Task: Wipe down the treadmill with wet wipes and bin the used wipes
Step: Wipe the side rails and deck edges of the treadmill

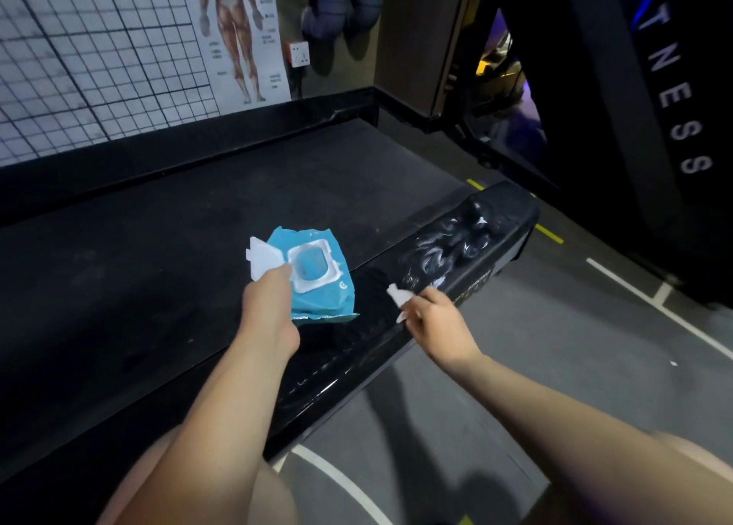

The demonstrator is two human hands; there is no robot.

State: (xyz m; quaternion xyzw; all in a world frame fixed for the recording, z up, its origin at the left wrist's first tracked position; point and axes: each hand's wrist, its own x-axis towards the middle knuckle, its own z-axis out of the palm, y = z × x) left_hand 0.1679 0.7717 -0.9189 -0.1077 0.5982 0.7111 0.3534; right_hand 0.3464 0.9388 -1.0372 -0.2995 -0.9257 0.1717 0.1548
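- Fingers (278, 278) of the left hand (271, 306) curl onto the near left edge of the pack (317, 298), by the hinge of its lid (263, 261), and hold it.
- Right hand (436, 324) pinches a small white wipe (398, 298) between thumb and fingertips, over the rail (456, 255). I cannot tell whether the wipe touches the rail.
- Blue pack lies flat on the belt (158, 247), just left of the rail, with its white lid flipped open to the left.
- Its white-framed opening (311, 267) shows only blue within; what is inside I cannot tell.
- Glossy black rail carries pale smears toward its far end.
- Far left, a poster (238, 29) and a socket (298, 53) sit on the wall; a grey floor (555, 346) with white lines lies to the right.
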